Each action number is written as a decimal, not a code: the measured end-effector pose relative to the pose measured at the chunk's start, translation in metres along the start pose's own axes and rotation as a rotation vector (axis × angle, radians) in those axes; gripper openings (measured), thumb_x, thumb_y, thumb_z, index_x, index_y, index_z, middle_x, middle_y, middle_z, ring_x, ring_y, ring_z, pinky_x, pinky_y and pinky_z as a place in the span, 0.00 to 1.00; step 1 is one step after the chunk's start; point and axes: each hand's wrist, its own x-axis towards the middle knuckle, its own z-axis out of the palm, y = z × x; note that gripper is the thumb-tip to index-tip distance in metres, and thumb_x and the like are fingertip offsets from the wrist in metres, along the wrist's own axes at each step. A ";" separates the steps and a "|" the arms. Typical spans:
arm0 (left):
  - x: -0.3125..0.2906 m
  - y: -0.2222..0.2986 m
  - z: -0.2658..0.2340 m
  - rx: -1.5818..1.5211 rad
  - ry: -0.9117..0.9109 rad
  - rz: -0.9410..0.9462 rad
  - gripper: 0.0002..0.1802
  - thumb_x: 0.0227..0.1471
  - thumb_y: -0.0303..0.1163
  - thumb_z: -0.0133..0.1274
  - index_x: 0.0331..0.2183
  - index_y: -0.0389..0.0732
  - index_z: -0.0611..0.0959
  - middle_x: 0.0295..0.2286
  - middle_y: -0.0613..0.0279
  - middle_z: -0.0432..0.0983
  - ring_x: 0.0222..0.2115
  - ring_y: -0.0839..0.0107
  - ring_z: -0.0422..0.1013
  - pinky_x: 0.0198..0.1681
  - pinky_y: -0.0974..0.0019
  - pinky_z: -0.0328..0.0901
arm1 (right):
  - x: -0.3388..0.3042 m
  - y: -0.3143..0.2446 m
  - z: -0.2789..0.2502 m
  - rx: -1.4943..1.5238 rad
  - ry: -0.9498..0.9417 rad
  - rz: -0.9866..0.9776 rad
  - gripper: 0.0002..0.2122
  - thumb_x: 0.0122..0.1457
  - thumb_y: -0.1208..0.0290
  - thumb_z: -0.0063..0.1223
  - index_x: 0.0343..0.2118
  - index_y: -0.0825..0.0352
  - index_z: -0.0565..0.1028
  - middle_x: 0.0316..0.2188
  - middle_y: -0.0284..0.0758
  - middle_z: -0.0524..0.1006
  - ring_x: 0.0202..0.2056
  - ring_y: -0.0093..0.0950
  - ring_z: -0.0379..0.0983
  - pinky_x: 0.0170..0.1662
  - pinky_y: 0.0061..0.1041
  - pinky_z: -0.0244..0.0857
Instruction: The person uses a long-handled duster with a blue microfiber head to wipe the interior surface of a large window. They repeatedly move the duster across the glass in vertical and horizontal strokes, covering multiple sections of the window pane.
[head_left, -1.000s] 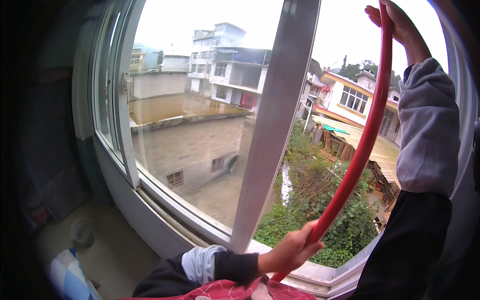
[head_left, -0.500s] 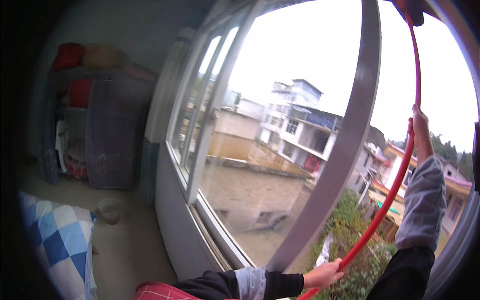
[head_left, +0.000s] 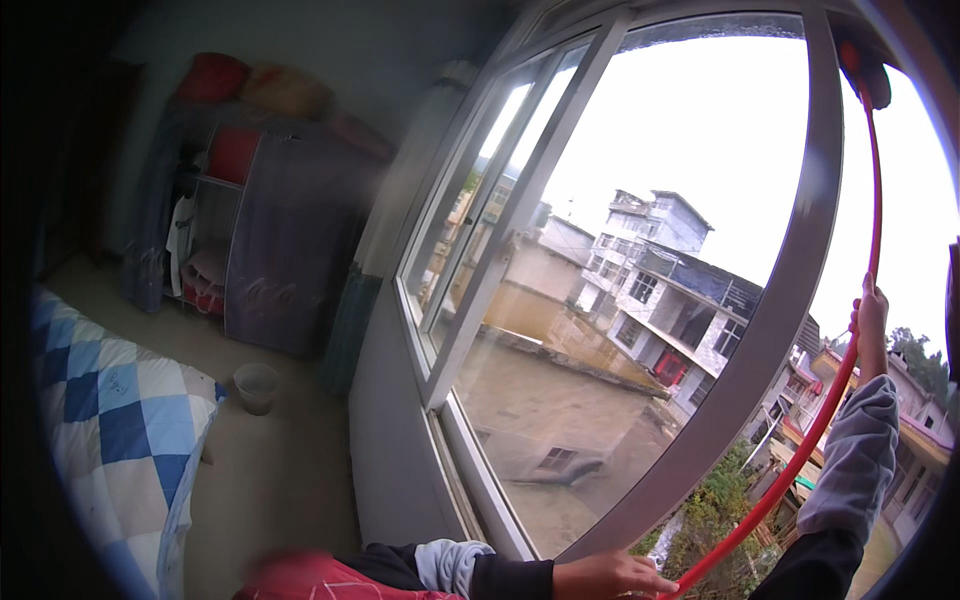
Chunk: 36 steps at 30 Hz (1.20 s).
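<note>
A long red broom handle [head_left: 785,488] slants up through the open part of the window, bowed by the lens. At its top, a dark broom-like head [head_left: 872,80] is against the upper window frame; its exact kind is hard to make out. My right hand [head_left: 871,315] is wrapped around the handle partway up, arm raised. Low at the bottom edge, my left hand [head_left: 612,577] is at the handle's lower part, fingers lying along it. The picture's edge cuts off the handle's end. Beside the handle stands the grey sliding window frame [head_left: 815,200].
Window panes and a sill track [head_left: 455,480] run along my left. Inside are a blue-and-white checked quilt [head_left: 130,420], a pale bucket [head_left: 257,385] on the floor and a cloth wardrobe [head_left: 285,250]. Outside are buildings [head_left: 690,300] and green plants [head_left: 710,510].
The view has turned, so the room and window sit farther right. More of the dark head shows, lower in the picture. My left hand's grip looks looser; my right still grasps the handle.
</note>
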 end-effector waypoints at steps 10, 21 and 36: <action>0.009 -0.003 -0.065 0.340 0.439 -0.155 0.13 0.49 0.23 0.55 0.40 0.35 0.79 0.28 0.54 0.77 0.27 0.65 0.74 0.26 0.66 0.67 | -0.004 -0.002 0.016 -0.162 0.037 -0.052 0.19 0.65 0.52 0.39 0.32 0.66 0.69 0.12 0.25 0.62 0.08 0.17 0.58 0.08 0.19 0.52; 0.016 -0.014 -0.058 0.393 0.338 -0.224 0.24 0.46 0.34 0.58 0.46 0.36 0.74 0.28 0.51 0.71 0.27 0.53 0.70 0.29 0.57 0.66 | -0.101 0.056 0.033 0.193 -0.245 0.072 0.20 0.64 0.51 0.42 0.42 0.67 0.70 0.11 0.25 0.63 0.07 0.14 0.58 0.07 0.15 0.51; -0.018 -0.013 -0.093 0.349 0.088 -0.172 0.10 0.50 0.31 0.53 0.36 0.41 0.80 0.29 0.53 0.74 0.30 0.52 0.72 0.31 0.56 0.68 | -0.199 0.076 0.168 0.566 -0.867 0.476 0.07 0.59 0.67 0.48 0.33 0.65 0.67 0.17 0.29 0.68 0.12 0.20 0.63 0.14 0.22 0.61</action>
